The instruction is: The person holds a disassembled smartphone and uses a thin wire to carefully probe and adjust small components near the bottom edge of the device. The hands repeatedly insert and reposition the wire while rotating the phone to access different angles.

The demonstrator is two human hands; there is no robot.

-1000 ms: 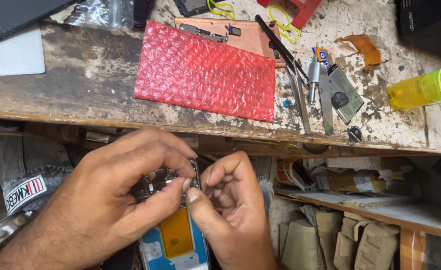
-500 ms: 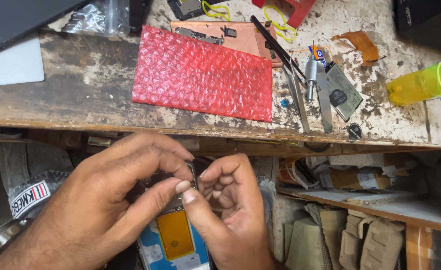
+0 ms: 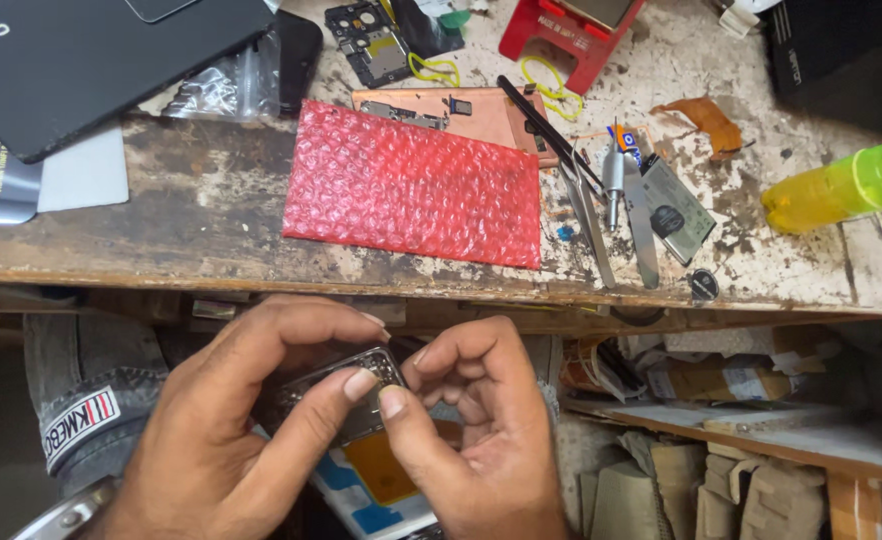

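Both my hands work below the surface (image 3: 111,250) edge: left hand (image 3: 231,430) cradles the small circuit board (image 3: 346,395), right hand (image 3: 471,430) fingers pinching its corner to steady it.
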